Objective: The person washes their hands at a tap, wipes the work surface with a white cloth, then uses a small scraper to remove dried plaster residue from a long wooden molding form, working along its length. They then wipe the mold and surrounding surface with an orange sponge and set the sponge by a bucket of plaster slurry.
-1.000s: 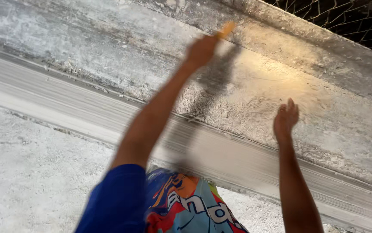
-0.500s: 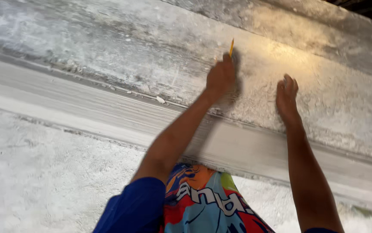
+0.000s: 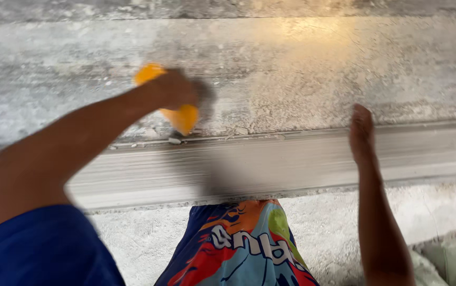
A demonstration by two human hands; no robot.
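My left hand (image 3: 172, 90), blurred by motion, is shut around an orange-handled tool (image 3: 184, 119) and presses it against a rough grey concrete surface (image 3: 291, 69), just above a smooth grey ledge (image 3: 270, 164). Orange shows both above and below the fist; the tool's working end is too blurred to make out. My right hand (image 3: 362, 130) holds nothing and rests with its fingers together against the concrete at the ledge's upper edge, well to the right of the tool.
Small flakes and crumbs of loose material (image 3: 175, 141) lie along the top of the ledge. Below it is coarse pale plaster (image 3: 132, 238). My colourful shorts (image 3: 238, 243) and blue sleeve (image 3: 37, 249) fill the bottom. A pale greenish sack (image 3: 450, 259) sits bottom right.
My left hand has swept left and down across the concrete with the orange tool. My right hand has dropped lower, to the ledge's edge. The camera has moved closer.
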